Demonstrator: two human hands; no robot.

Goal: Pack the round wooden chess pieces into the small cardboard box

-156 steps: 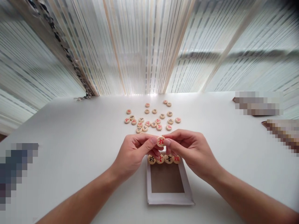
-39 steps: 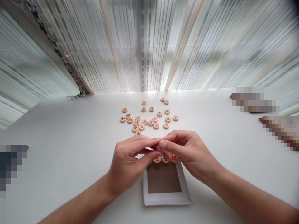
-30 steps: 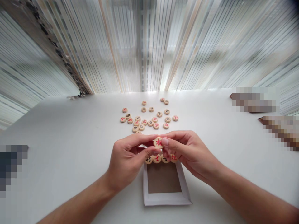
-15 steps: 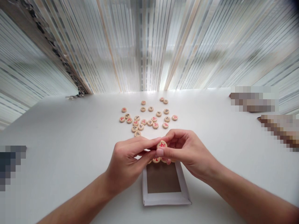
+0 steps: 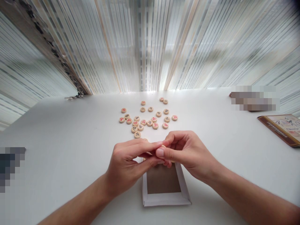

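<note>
My left hand and my right hand meet fingertip to fingertip over the far end of a shallow white box with a brown floor. Both pinch one round wooden chess piece, of which only a sliver shows between the fingers. The row of pieces at the box's far end is hidden behind my fingers. Several more round pieces with red or black characters lie scattered on the white table beyond my hands.
A brown printed box lid lies at the right edge of the table. Blurred patches sit at the far right and near left. Striped curtains hang behind the table's far edge.
The piece showed its red face half a second ago; now my fingers have closed over it and lowered slightly toward the box. The view has drifted a little.
</note>
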